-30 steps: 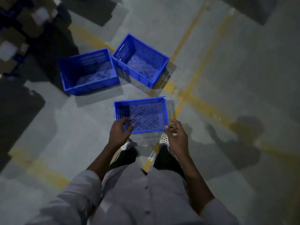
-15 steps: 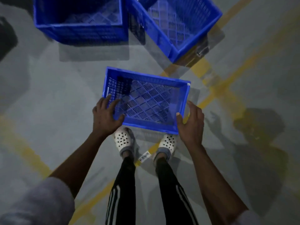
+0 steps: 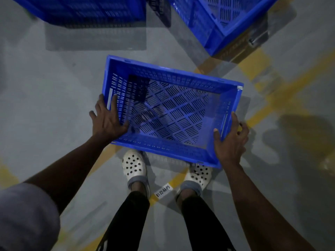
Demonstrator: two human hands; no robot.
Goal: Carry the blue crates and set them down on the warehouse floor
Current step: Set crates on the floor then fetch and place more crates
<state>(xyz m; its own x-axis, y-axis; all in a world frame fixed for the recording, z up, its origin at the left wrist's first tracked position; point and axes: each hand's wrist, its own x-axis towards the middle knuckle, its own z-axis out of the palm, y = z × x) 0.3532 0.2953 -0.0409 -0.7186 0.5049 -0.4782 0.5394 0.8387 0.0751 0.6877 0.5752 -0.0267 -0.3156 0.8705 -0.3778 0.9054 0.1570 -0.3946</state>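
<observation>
An empty blue slotted crate (image 3: 172, 71) is right in front of my feet, low over the grey floor; whether it touches the floor I cannot tell. My left hand (image 3: 107, 120) straddles its left rim, with the thumb and one finger inside and the other fingers spread outside. My right hand (image 3: 230, 142) clasps the right rim near the front corner, thumb inside and fingers curled outside. Two more blue crates stand on the floor beyond it, one at the upper left (image 3: 90, 11) and one at the upper right (image 3: 217, 24).
My white perforated shoes (image 3: 134, 165) stand just behind the crate. Yellow floor lines (image 3: 272, 109) cross under and to the right of it. A white location label (image 3: 163, 191) is stuck on the floor between my feet. A brown boxy object (image 3: 241, 48) shows under the upper-right crate.
I have bent lower, so the crates fill more of the view. Both hands went from the crate's near edge to its left and right rims.
</observation>
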